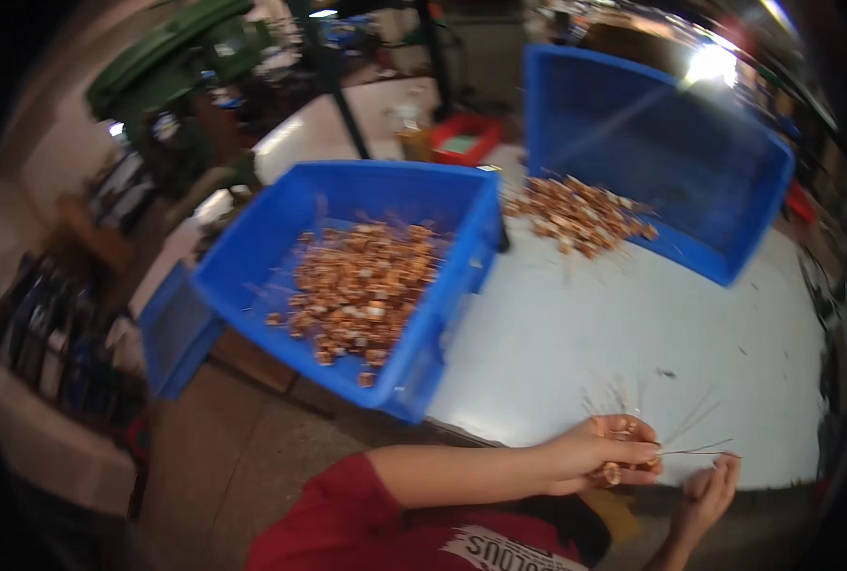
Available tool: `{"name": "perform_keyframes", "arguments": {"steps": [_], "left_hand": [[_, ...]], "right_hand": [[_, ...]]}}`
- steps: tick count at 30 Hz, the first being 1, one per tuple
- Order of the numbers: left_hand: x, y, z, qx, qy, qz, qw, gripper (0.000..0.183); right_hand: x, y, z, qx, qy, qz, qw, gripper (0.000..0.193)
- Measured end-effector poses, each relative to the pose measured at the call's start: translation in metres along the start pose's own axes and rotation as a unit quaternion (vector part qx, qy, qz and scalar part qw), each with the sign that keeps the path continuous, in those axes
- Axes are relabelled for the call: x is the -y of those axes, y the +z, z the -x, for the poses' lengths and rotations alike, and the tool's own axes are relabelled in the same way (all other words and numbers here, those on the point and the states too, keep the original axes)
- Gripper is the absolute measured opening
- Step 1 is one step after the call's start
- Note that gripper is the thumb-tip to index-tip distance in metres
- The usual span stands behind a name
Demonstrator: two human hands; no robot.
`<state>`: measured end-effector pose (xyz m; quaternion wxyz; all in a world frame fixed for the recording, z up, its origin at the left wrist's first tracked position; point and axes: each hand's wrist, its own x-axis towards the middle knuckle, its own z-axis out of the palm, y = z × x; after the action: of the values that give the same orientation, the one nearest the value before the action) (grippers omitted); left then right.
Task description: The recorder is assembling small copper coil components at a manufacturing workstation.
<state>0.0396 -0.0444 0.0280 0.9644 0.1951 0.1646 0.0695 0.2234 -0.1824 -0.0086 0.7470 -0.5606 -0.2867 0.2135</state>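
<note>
- Open room: wide bare stretch of pale tabletop (547, 357), from the two blue bins down to the hands.
- Near edge of tabletop right by both hands; little surface left on that side.
- To the left, large blue bin (442, 319) against the tabletop's left side, full rim facing up.
- At far right, tipped blue bin (652, 143) on its side, mouth toward the person, blocking the back corner.
- Spilling from that mouth, heap of copper coils (580, 217).
- Behind, between bins: red tray (488, 143) and bottle of yellowish liquid (412, 141).
- Off upper left, green machine (171, 76); lower down, small blue bin (180, 328) beside the large one.
- Left hand (599, 457) closed around a few copper-wound coils (614, 473), just over the near edge.
- Right hand (709, 490) with fingertips at the far end of a thin wire lead (695, 449); pinch or mere touch, cannot tell through blur.
- Held coils: small, ring-like, shiny orange-brown, hair-thin leads fanning upward and rightward.
- Many similar loose coils (361, 285) piled inside large blue bin.
</note>
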Motion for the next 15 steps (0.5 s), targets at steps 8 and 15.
{"name": "perform_keyframes", "arguments": {"steps": [8, 15], "left_hand": [[-0.021, -0.003, 0.002, -0.036, 0.144, 0.031, 0.988, 0.018], [-0.025, 0.001, -0.001, -0.040, 0.142, 0.003, 0.989, 0.014]], "right_hand": [[-0.032, -0.012, -0.014, 0.127, -0.007, -0.108, 0.986, 0.018], [-0.030, -0.014, -0.014, 0.159, 0.009, -0.127, 0.979, 0.016]]}}
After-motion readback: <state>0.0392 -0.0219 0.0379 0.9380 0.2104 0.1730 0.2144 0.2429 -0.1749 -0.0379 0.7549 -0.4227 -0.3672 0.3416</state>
